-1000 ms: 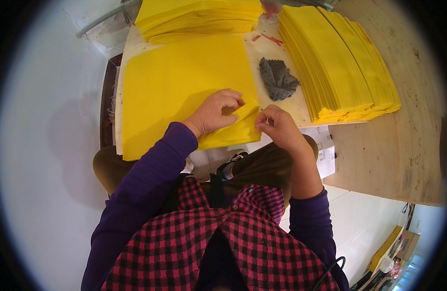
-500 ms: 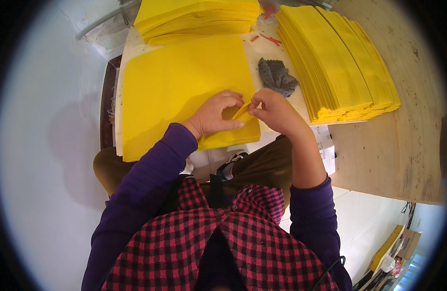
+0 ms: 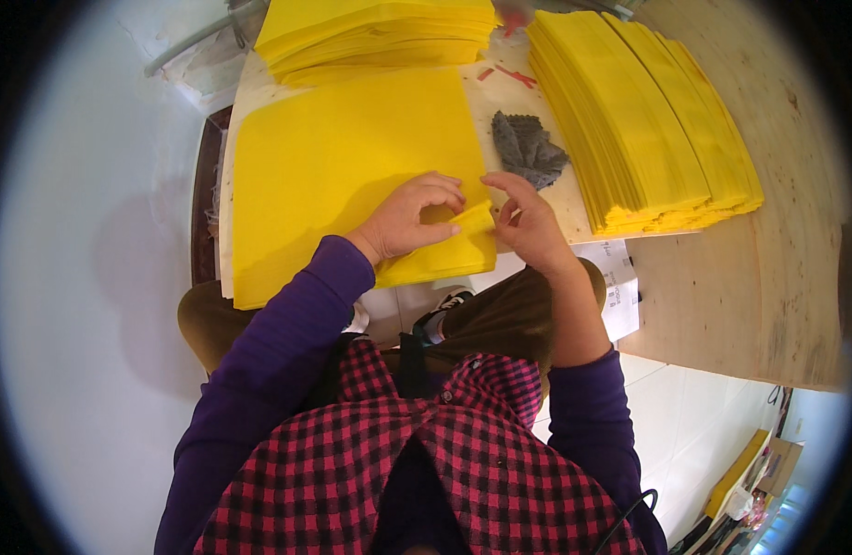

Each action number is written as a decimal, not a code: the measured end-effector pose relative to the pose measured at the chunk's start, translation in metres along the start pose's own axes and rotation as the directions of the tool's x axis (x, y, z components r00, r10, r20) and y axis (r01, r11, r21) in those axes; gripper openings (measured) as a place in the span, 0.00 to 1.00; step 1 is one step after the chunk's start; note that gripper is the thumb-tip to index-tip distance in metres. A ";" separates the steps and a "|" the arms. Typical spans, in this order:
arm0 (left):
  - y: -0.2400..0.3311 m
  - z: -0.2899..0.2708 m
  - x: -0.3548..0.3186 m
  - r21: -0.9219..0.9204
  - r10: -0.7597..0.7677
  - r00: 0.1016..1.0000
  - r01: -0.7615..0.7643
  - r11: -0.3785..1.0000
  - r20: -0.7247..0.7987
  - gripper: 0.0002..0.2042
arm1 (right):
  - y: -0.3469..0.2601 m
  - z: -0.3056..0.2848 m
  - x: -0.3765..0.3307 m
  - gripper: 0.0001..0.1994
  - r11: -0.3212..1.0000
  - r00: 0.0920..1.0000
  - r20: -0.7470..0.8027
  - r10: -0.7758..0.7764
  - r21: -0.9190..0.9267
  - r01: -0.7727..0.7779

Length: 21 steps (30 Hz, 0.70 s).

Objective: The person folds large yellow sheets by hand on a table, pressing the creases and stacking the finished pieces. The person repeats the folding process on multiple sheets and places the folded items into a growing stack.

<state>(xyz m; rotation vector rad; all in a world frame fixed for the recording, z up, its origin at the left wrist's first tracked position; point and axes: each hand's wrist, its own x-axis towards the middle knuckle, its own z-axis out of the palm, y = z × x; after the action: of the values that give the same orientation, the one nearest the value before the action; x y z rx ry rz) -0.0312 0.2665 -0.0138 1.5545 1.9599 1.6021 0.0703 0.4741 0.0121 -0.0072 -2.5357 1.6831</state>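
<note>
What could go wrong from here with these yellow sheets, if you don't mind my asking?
First, the raised corner is bent up beside the left hand, so it might crease. Second, the yellow sheets cover the near edge of the table, so a tug could perhaps draw them off it. Third, the grey cloth lies just beyond the right hand, which might brush it aside.

Our right hand (image 3: 531,227) has loosened its pinch, its fingers (image 3: 507,183) now spread, and the yellow sheet's raised corner (image 3: 475,220) has tipped rightward.
</note>
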 end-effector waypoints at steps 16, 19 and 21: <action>0.011 0.001 0.000 -0.174 -0.238 0.971 0.235 0.956 0.004 0.28 | 0.010 0.016 0.004 0.17 0.993 0.992 0.050 -0.113 0.027 0.112; 0.030 -0.006 -0.001 0.033 -0.300 0.952 0.299 0.954 0.051 0.26 | 0.007 0.015 0.008 0.16 0.996 0.996 0.035 -0.084 -0.027 0.085; 0.044 -0.010 -0.008 0.273 -0.262 0.961 0.231 0.934 0.083 0.26 | 0.007 0.012 0.008 0.16 0.997 0.996 0.047 -0.078 -0.025 0.079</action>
<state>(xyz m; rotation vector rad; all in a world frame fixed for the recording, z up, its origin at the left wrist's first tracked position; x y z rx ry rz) -0.0079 0.2484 0.0217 1.3786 2.2661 1.1660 0.0608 0.4662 0.0022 0.1294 -2.5547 1.6394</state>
